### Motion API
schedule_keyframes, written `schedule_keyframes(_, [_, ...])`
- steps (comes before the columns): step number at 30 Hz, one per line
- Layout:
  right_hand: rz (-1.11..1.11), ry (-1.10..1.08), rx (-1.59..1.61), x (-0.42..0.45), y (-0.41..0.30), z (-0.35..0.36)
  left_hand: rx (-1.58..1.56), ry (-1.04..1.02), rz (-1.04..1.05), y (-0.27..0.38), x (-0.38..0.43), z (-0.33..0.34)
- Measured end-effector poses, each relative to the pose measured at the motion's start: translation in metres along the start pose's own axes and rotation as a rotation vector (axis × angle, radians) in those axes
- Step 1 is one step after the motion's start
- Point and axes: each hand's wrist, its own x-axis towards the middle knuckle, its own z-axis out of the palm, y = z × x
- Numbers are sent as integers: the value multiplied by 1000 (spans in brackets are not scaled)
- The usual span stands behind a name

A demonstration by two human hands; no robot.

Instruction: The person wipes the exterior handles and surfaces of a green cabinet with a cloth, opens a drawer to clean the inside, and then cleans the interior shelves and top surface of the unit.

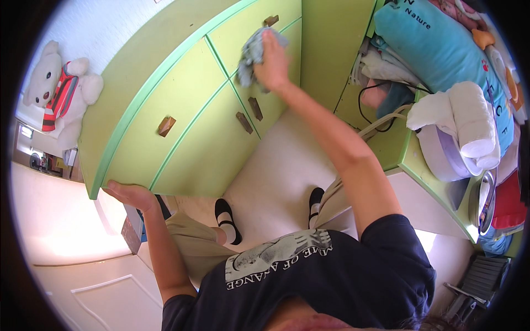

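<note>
A crumpled grey-blue cloth (251, 56) is in my right hand (274, 62), pressed against the upper drawer front of a light green cabinet (165, 161). Slight blur shows on that hand and on the cloth. One brown handle (271, 20) sits just beyond the cloth, and another brown handle (167, 126) is on the nearer drawer. Two door handles (255, 109) stand side by side below. My left hand (131, 196) holds the cabinet's near side edge, close to its top corner; some of its fingers are hidden.
A white teddy bear (66, 95) in a striped scarf leans at the left. To the right, a green-topped stand (418, 159) bears a white roll (474, 120) and a metal dish (482, 202). A blue pillow (443, 49) and a dark cable (360, 105) lie behind it.
</note>
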Motion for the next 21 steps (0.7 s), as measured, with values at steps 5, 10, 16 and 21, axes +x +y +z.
schedule_keyframes(5, [21,142,-2,27,37,-1,2,-20,53,7,-1,15])
schedule_keyframes(10, [59,-23,15,34,7,-13,23,-13,41,-3,1,2])
schedule_keyframes(16, [4,-49,59,10,-19,-18,-40,-3,6,5,-1,4])
schedule_keyframes(21, [-49,30,100,14,-42,-11,-75,17,-33,13,-2,7])
